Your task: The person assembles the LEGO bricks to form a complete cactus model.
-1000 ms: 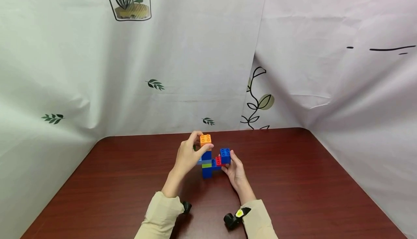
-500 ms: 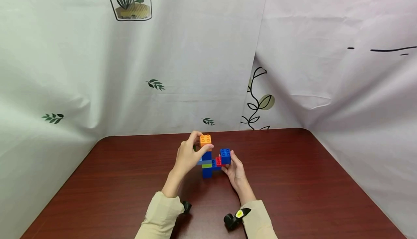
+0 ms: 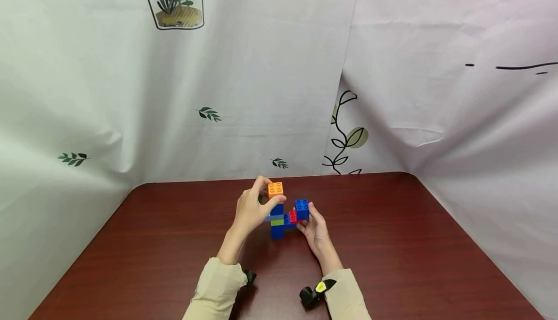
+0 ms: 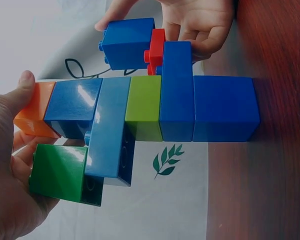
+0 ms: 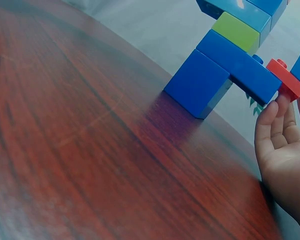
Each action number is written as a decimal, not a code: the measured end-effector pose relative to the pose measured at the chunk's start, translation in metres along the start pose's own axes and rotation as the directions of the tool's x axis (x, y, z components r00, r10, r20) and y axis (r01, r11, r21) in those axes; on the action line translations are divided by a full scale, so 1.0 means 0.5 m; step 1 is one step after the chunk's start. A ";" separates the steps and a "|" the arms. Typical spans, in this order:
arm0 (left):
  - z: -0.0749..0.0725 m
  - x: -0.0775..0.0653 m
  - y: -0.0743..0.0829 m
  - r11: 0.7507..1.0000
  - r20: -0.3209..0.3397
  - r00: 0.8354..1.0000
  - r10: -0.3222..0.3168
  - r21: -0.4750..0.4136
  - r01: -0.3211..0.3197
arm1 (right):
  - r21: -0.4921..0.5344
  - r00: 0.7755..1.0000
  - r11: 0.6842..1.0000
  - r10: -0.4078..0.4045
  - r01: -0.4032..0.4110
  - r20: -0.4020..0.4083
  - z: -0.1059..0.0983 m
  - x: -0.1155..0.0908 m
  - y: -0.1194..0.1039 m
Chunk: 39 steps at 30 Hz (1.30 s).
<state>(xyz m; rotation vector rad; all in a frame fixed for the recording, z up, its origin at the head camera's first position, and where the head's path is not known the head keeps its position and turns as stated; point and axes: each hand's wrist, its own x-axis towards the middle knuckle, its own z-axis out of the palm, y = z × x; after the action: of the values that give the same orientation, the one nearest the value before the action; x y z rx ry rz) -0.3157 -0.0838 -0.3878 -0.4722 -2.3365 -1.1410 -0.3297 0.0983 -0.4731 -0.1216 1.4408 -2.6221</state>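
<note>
A tower of toy building bricks stands upright on the table. Its base is a blue brick, with a longer blue brick, a lime brick and a light blue brick stacked above. My left hand pinches the orange brick at the top between thumb and fingers. A green brick sits on the left arm, close to that palm. On the right arm, a red brick carries another blue brick. My right hand holds this end, fingertips beneath the red brick.
The dark red wooden table reaches back to a pale printed cloth hanging behind it. Black wrist cameras, such as the right one, sit at both beige sleeves.
</note>
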 end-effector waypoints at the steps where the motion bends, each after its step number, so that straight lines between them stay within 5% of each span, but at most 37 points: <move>1: 0.000 -0.001 0.000 1.000 0.003 1.000 -0.004 0.000 0.004 | -0.003 1.000 1.000 -0.001 0.001 -0.002 -0.001 -0.001 0.000; 21: -0.006 -0.010 -0.007 0.999 0.065 0.997 -0.040 -0.007 0.040 | -0.033 1.000 0.999 0.013 -0.013 0.003 0.002 -0.011 0.013; 39: -0.013 0.003 -0.014 1.000 0.095 0.995 0.014 0.001 -0.014 | -0.004 1.000 1.000 -0.003 0.003 0.005 0.003 -0.002 0.011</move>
<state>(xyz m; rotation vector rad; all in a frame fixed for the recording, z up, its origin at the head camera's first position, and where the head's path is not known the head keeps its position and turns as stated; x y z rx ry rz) -0.3186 -0.0930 -0.3881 -0.5524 -2.4117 -1.1329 -0.3278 0.0943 -0.4769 -0.1304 1.4448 -2.6197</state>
